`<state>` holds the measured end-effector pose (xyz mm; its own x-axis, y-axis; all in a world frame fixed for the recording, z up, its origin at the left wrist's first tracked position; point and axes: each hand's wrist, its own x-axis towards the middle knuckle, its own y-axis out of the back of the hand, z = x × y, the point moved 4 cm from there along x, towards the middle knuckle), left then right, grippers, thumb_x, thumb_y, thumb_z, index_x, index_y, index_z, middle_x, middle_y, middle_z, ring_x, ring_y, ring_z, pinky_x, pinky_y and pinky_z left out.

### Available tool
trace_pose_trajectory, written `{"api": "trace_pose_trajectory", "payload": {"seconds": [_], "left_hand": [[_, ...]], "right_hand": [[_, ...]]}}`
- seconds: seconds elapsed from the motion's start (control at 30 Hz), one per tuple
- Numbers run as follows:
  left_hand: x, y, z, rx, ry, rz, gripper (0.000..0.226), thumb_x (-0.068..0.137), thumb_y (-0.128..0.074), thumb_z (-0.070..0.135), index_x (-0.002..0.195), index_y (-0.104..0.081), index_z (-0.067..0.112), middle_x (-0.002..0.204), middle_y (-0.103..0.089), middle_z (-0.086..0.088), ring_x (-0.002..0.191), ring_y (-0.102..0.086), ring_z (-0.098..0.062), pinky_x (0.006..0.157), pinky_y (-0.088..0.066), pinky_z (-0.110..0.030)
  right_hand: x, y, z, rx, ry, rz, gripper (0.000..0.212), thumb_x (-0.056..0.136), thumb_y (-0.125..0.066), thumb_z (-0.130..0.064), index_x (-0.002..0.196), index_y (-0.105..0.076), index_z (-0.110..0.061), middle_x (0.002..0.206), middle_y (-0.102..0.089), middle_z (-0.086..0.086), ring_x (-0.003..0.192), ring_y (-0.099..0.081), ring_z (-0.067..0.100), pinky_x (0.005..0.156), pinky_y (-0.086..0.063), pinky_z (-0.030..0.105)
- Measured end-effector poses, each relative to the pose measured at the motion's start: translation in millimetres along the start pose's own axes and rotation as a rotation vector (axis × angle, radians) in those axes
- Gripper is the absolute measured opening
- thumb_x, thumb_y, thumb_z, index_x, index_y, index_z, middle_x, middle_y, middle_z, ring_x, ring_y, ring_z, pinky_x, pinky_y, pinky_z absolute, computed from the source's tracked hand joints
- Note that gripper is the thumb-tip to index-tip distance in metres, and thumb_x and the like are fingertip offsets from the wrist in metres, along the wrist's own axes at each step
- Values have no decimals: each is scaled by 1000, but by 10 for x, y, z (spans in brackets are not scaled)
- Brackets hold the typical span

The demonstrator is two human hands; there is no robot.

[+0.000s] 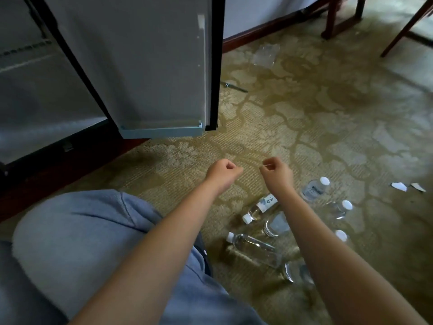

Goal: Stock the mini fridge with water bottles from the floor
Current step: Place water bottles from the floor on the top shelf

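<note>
The mini fridge (39, 95) stands open at the upper left, its inside grey and blurred; a wire shelf shows faintly, and what else it holds cannot be made out. Its door (152, 66) swings out over the patterned carpet (328, 118), with a pale blue shelf rail (161, 132) along its bottom edge.

Below the door, above the carpet, the left hand (222, 171) and right hand (276, 171) are held side by side, a little apart; both have their fingers curled into loose fists with nothing visible in them.

The water bottles (254, 248) are on the carpet below and to the right of the door, near the right forearm; two lie on their sides with white caps, one showing a labelled band (268, 202); others stand with only caps and shoulders clear, and the forearm hides part of the cluster, so their count is uncertain.

Just right of the door lies a thin dark object (234, 86), too small to identify; beyond it, crumpled clear plastic (264, 55); far right of the door, torn paper scraps (399, 186). Wooden chair legs (337, 17) are cut off by the top edge. Below the door, a knee in blue cloth (82, 231) fills the lower left.
</note>
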<state>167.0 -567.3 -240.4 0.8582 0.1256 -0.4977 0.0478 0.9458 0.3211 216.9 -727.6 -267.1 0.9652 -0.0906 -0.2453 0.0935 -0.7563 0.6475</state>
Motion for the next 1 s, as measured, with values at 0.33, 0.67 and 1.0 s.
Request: {"api": "trace_pose_trajectory", "payload": {"seconds": [0.33, 0.67, 1.0], "left_hand": [[-156, -613, -196, 157, 66, -183, 24, 90, -57, 30, 102, -56, 10, 107, -61, -10, 99, -59, -25, 79, -47, -35], [-215, -627, -330, 204, 84, -187, 25, 89, -60, 31, 105, -55, 12, 115, -57, -7, 104, -57, -23, 85, -47, -36], [-186, -425, -16, 272, -97, -284, 85, 75, -76, 21, 146, -28, 20, 152, -31, -4, 136, -33, -25, 95, -36, -32]], "right_hand": [[-377, -10, 1157, -663, -117, -242, 43, 89, -49, -24, 132, -44, -16, 128, -51, 9, 117, -49, 31, 90, -49, 43], [-476, -103, 1140, -542, -87, -106, 27, 93, -51, -12, 120, -49, -8, 126, -42, 11, 98, -58, 35, 70, -41, 35], [-401, 456, 475, 17, 164, -20, 18, 83, -70, -24, 99, -65, -18, 101, -55, -6, 96, -55, 17, 85, -52, 39]]}}
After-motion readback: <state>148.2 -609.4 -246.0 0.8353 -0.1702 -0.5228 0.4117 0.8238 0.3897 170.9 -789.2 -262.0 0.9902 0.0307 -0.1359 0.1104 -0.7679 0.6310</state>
